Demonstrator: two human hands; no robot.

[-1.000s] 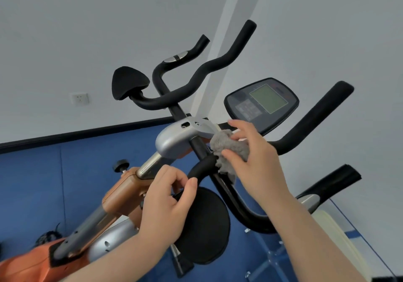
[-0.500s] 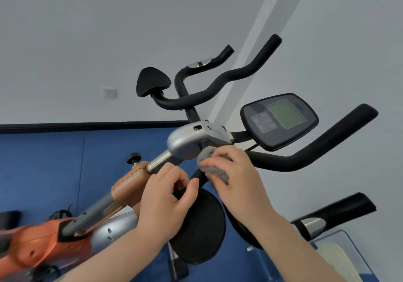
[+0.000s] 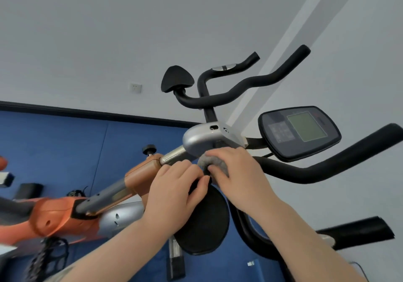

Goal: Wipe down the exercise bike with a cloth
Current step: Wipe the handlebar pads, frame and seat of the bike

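Gripping bike [image 3: 209, 139] handlebar, both hands: right hand [image 3: 237, 177] with cloth [image 3: 204, 162], left hand [image 3: 174, 192] bare.

No legible text anywhere. Greenish screen on the bike's console [image 3: 299, 133] blank of readable digits; keypad markings to the left of the screen too blurred to make out. Small white label [image 3: 250, 263] near the bottom edge likewise unreadable.
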